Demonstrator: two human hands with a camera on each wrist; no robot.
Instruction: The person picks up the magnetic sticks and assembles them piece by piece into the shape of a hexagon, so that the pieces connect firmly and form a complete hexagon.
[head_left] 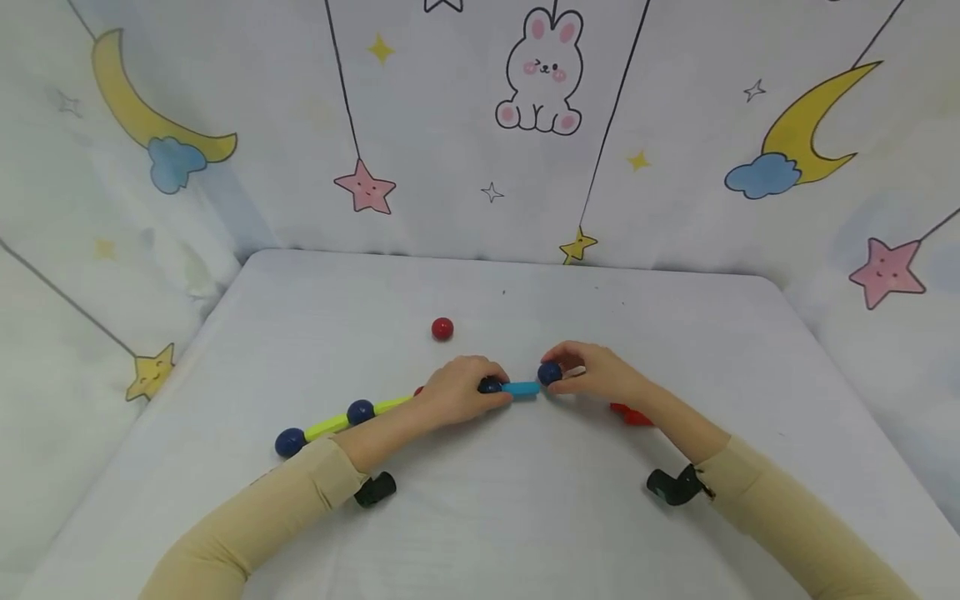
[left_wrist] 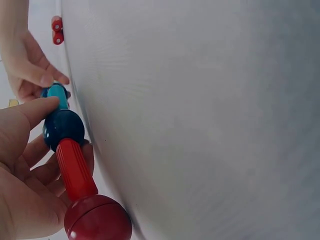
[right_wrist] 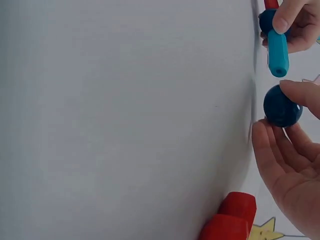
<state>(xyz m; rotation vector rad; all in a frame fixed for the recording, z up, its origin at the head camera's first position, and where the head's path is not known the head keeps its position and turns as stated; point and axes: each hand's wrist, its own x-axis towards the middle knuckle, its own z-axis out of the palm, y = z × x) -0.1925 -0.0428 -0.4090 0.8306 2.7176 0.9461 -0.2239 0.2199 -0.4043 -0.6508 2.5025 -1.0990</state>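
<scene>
A chain of rods and balls runs across the table, with a blue ball (head_left: 360, 412) and yellow-green rods (head_left: 327, 427) at its left part. My left hand (head_left: 459, 390) grips its right part at a dark blue ball (left_wrist: 64, 130), thumb on the near end of a light-blue rod (head_left: 521, 389). Behind that ball, a ridged red rod (left_wrist: 76, 167) leads to a dark red ball (left_wrist: 99, 220). My right hand (head_left: 600, 372) pinches a loose dark blue ball (right_wrist: 282, 106) between thumb and fingers. A small gap separates this ball from the light-blue rod's free end.
Beyond the left hand, a lone red ball (head_left: 442, 329) lies on the white table (head_left: 495, 517). Red rods (right_wrist: 235, 215) lie side by side beneath the right forearm. A patterned cloth (head_left: 450, 100) hangs behind the table. Both wrists wear black camera mounts (head_left: 675, 487).
</scene>
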